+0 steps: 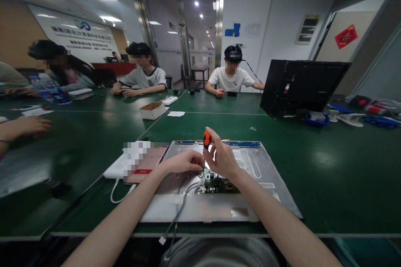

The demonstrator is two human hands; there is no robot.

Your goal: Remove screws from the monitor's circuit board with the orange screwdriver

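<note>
My right hand (222,156) grips an orange and black screwdriver (206,139), held upright with its shaft pointing down at the corner of a green circuit board (216,182). Close to the shaft, my left hand (187,161) has its fingers curled together near the screwdriver's tip; whatever they may pinch is too small to make out. The board sits on a flat metal display panel (269,167) lying on the table. Grey cables (180,212) run from the board's left side over the panel's front edge, ending in a white connector (162,240).
Left of the panel lie a pinkish booklet (147,164) and a white device (114,167) with a cable. A small box (153,111) stands farther back on the green table (332,192). At the right stands a black monitor housing (300,85). Several people sit around the table.
</note>
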